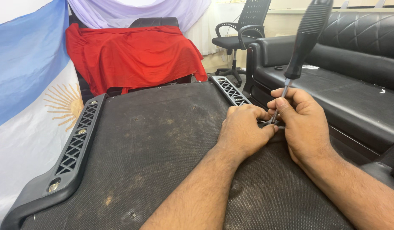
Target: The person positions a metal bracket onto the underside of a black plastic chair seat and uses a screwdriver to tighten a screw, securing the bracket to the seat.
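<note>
Two hands meet at the right edge of the overturned chair seat (163, 140), whose dusty black fabric underside faces up at us. Our right hand (301, 127) pinches the metal shaft of a screwdriver (305, 40) between thumb and fingertips, low down near the tip, while the ribbed black handle stands up and leans away to the right, free of any grasp. Our left hand (243, 130) lies curled, palm down, on the fabric right beside the tip, its fingertips touching the spot where the tip lands; it looks closed loosely around that spot, though whether it holds a screw or only steadies the part we cannot tell, since the fingers hide it.

We judge the step to be seating the driver tip in a fastener on the right armrest bracket (231, 90), the slotted black plastic bar running along that edge. A matching left armrest bracket (73, 149) lies along the far edge with its brass-coloured screws in place. Turning would call for a grasp higher up, on the handle, with the shaft kept square to the screw head.

Beyond the seat we see a red cloth (133, 55) draped over a chair, a black sofa (333, 64) on the right and an office chair (241, 30) behind.
</note>
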